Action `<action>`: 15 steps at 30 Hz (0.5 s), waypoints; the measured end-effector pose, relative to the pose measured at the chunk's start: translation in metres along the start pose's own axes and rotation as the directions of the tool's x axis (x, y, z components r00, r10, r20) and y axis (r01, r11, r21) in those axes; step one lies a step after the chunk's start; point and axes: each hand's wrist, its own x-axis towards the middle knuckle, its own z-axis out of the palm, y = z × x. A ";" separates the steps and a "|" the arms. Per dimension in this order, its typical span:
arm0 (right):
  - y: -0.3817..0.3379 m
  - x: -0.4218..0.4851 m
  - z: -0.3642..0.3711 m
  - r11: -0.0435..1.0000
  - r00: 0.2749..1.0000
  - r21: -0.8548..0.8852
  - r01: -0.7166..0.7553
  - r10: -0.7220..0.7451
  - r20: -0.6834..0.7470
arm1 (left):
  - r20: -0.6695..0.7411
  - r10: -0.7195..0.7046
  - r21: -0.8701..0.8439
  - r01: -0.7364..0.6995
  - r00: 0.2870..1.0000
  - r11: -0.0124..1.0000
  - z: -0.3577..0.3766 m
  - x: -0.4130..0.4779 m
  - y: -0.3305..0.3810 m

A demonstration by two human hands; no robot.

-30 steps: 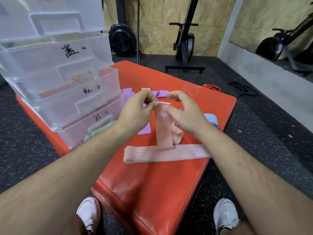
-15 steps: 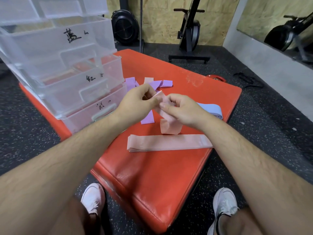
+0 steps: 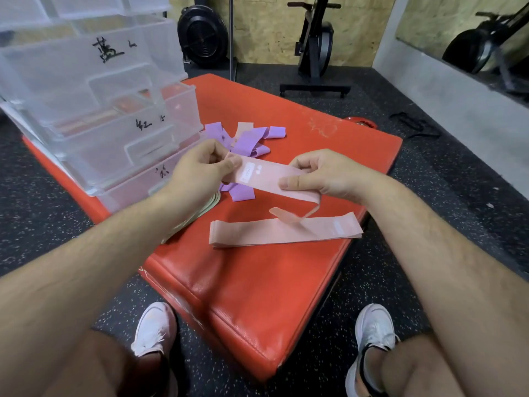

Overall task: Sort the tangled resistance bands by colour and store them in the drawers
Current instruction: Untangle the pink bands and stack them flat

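Holding pink band; drawer marked 蓝.

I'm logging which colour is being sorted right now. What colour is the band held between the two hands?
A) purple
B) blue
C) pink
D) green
C: the pink band is pinched at one end by the left hand and at the other by the right hand, above the flat pink stack. The purple bands lie loose behind it.
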 end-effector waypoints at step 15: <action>0.049 -0.054 -0.067 0.964 0.968 -0.132 -0.229 0.240 0.075 | -0.095 -0.144 0.044 0.149 0.985 0.988 -0.030 -0.016 -0.033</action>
